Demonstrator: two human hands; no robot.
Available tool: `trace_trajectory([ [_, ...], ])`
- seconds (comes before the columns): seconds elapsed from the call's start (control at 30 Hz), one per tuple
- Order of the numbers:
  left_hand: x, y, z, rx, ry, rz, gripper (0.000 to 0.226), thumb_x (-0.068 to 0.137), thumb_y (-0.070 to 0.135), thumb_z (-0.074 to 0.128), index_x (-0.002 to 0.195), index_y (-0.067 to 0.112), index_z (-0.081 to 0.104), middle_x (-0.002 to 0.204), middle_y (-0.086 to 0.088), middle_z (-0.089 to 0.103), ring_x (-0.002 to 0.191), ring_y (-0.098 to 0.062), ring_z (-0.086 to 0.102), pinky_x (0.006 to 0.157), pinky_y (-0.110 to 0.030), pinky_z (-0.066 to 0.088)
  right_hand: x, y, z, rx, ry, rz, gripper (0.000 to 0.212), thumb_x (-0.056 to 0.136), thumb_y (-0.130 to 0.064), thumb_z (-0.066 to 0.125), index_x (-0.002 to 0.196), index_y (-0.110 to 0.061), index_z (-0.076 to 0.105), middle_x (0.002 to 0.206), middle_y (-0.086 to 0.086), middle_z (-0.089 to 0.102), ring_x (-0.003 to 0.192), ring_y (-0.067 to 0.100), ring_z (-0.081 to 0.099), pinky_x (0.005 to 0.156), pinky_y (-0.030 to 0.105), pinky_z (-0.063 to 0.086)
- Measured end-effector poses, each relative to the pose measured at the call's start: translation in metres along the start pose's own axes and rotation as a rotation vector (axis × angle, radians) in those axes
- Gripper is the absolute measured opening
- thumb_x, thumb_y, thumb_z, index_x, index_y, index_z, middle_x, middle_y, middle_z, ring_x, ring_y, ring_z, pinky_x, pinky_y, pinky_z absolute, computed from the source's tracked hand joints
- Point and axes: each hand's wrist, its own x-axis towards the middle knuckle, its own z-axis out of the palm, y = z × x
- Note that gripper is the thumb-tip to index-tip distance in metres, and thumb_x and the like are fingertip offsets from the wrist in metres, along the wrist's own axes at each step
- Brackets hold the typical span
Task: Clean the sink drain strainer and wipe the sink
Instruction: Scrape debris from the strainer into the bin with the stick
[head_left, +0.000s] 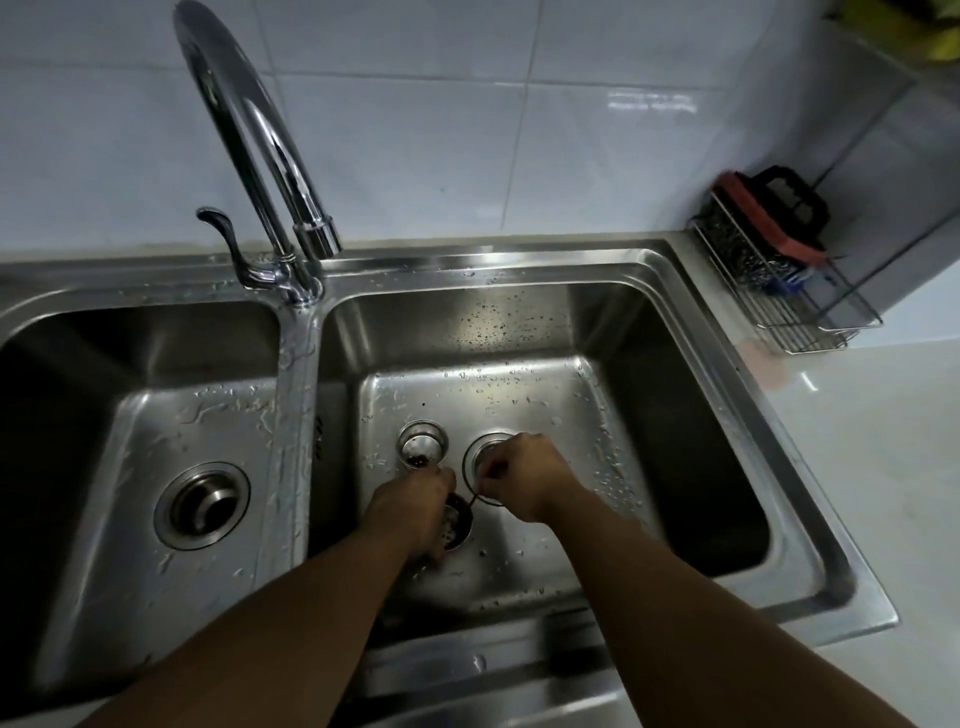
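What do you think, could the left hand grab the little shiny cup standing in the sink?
Probably yes. The left hand is right next to the cup, with nothing between them. But it holds the strainer, so it would likely have to set that down first.

Faucet (249, 130) arched far left; wire rack (789, 306) with a red scrubber (763, 218) sat far right on the counter (883, 467).
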Motion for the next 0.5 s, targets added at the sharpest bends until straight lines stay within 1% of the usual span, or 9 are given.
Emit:
trace_trajectory([
  [0.1, -0.002, -0.002, 0.007, -0.028, -0.013, -0.021, 0.08, 0.052, 0.031, 0.094, 0.118, 0.022, 0.05, 0.125, -0.003, 0.058, 0.112, -0.027, 0.06, 0.088, -0.039, 0.053, -0.001, 0.002, 0.007, 0.018, -0.025, -0.008, 0.011, 0.084, -0.026, 0.077, 0.091, -0.019, 0.082, 0.093, -0.001, 0.076, 0.084, 0.01, 0.064, 0.076, 0.021, 0.048],
  [0.13, -0.002, -0.003, 0.009, -0.042, -0.014, -0.023, 0.079, 0.052, 0.029, 0.094, 0.117, 0.022, 0.049, 0.125, -0.003, 0.058, 0.112, -0.027, 0.059, 0.088, -0.039, 0.053, -0.001, 0.002, 0.009, 0.028, -0.028, -0.012, 0.01, 0.084, -0.025, 0.077, 0.091, -0.019, 0.082, 0.092, -0.002, 0.076, 0.083, 0.01, 0.064, 0.075, 0.02, 0.046],
  [0.2, -0.002, -0.003, 0.011, -0.057, -0.016, -0.031, 0.08, 0.052, 0.029, 0.094, 0.117, 0.022, 0.048, 0.127, -0.004, 0.056, 0.113, -0.028, 0.058, 0.089, -0.039, 0.053, -0.001, 0.001, 0.012, 0.045, -0.033, -0.02, 0.007, 0.085, -0.023, 0.076, 0.089, -0.019, 0.081, 0.091, -0.002, 0.077, 0.084, 0.011, 0.067, 0.077, 0.02, 0.05],
  [0.27, -0.002, -0.003, 0.01, -0.059, -0.02, -0.036, 0.09, 0.049, 0.033, 0.095, 0.124, 0.023, 0.047, 0.132, -0.002, 0.053, 0.118, -0.027, 0.056, 0.093, -0.04, 0.052, -0.001, 0.001, 0.013, 0.062, -0.032, -0.025, 0.007, 0.086, -0.022, 0.076, 0.088, -0.019, 0.081, 0.088, -0.004, 0.076, 0.078, 0.009, 0.067, 0.078, 0.02, 0.052],
  [0.37, -0.006, -0.006, 0.006, -0.065, -0.015, -0.059, 0.108, 0.044, 0.042, 0.097, 0.136, 0.025, 0.044, 0.139, 0.002, 0.05, 0.124, -0.024, 0.053, 0.097, -0.04, 0.051, -0.001, 0.002, 0.011, 0.11, -0.016, -0.039, 0.006, 0.085, -0.022, 0.076, 0.085, -0.019, 0.081, 0.074, -0.009, 0.07, 0.056, -0.003, 0.056, 0.071, 0.016, 0.048],
  [0.43, -0.006, -0.012, -0.001, -0.073, -0.002, -0.065, 0.108, 0.041, 0.048, 0.097, 0.134, 0.028, 0.046, 0.137, 0.005, 0.054, 0.121, -0.022, 0.056, 0.094, -0.035, 0.051, -0.001, 0.003, 0.007, 0.128, 0.008, -0.05, 0.006, 0.084, -0.021, 0.076, 0.082, -0.018, 0.081, 0.069, -0.01, 0.068, 0.054, -0.003, 0.055, 0.068, 0.014, 0.046],
  [0.5, -0.003, -0.019, -0.013, -0.092, 0.02, -0.062, 0.102, 0.04, 0.051, 0.096, 0.129, 0.029, 0.051, 0.131, 0.006, 0.058, 0.115, -0.021, 0.06, 0.087, -0.032, 0.051, 0.0, 0.004, 0.002, 0.152, 0.033, -0.047, 0.008, 0.083, -0.021, 0.077, 0.077, -0.018, 0.079, 0.071, -0.009, 0.071, 0.06, -0.001, 0.06, 0.065, 0.014, 0.044],
])
